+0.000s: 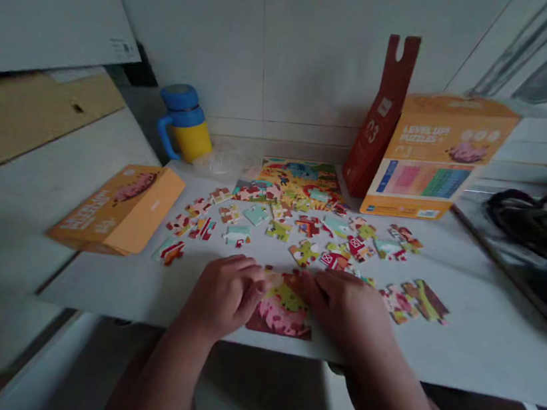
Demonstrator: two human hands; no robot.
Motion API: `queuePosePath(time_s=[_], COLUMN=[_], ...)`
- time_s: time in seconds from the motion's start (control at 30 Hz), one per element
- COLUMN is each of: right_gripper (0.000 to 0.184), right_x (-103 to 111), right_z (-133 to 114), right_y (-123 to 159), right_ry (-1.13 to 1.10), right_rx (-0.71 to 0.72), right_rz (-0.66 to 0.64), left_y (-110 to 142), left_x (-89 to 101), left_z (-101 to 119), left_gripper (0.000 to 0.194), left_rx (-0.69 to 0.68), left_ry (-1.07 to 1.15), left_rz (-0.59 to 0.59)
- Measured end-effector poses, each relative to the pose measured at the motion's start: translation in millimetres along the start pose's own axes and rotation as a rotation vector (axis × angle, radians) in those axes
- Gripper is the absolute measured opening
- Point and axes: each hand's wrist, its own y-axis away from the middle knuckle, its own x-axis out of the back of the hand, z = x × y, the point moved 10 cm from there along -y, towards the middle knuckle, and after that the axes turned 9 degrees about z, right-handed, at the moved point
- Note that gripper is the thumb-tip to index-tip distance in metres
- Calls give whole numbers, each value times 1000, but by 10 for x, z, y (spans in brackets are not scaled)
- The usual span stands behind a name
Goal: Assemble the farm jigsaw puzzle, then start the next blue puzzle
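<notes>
A partly joined jigsaw puzzle (284,314), showing a pink spotted animal over a dark red strip, lies at the table's front edge between my hands. My left hand (229,293) is closed, with its curled fingers and thumb at the puzzle's upper left edge. On the other side, my right hand (349,302) is closed too, and its fingertips press on the puzzle's upper right part. What lies under those fingers is hidden. Loose puzzle pieces (304,253) are spread just beyond both hands. A joined cluster of pieces (415,301) lies to the right of my right hand.
An orange puzzle box (114,207) lies at the left. A larger orange box (435,159) with a raised red flap stands back right. By the wall are a blue and yellow jug (190,130), a clear plastic tray (229,161) and a colourful picture sheet (307,176).
</notes>
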Motion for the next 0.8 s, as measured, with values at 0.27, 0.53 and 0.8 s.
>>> queuePosePath(time_s=[0.27, 0.53, 0.8], right_gripper=[52, 49, 26], right_x=[-17, -18, 434], right_z=[45, 32, 315], right_y=[18, 16, 93], right_ry=[-11, -24, 154], right_rx=[-30, -28, -207], right_rz=[-8, 8, 425], left_y=[6, 1, -2], left_x=[-35, -26, -30], left_z=[-16, -8, -13], left_gripper=[48, 48, 48], left_rx=[4, -6, -10], left_ry=[-13, 2, -10], left_rz=[-34, -26, -29])
